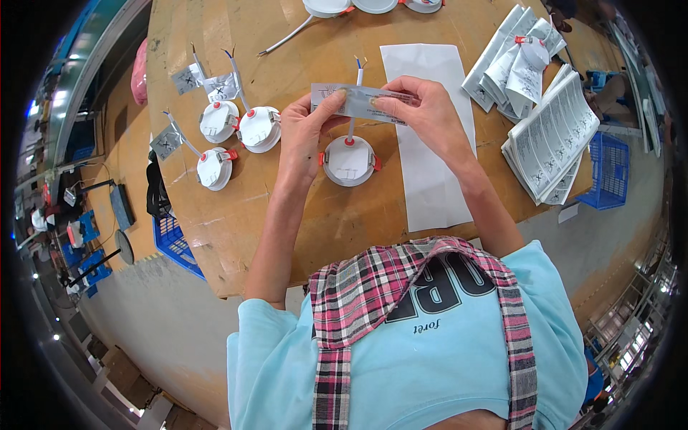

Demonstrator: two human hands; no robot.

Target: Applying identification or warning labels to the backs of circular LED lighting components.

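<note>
A silver label strip [360, 102] with dark print is stretched between my two hands, level across the white cable [351, 127] of a round downlight [349, 163]. My left hand [307, 123] pinches the strip's left part, thumb on top. On the right part my right hand [424, 113] is closed the same way. Whether the strip touches the cable behind it cannot be seen. The downlight lies back side up, with red-tipped clips at its sides; bare wire ends show above the strip.
To the left lie several similar downlights [259, 129], with silver labels [168, 142] folded round their cables. A white paper sheet [433, 165] is right of centre. Label sheets [552, 143] are stacked farther right, near a blue basket [609, 168]. More lights [375, 5] sit at the far edge.
</note>
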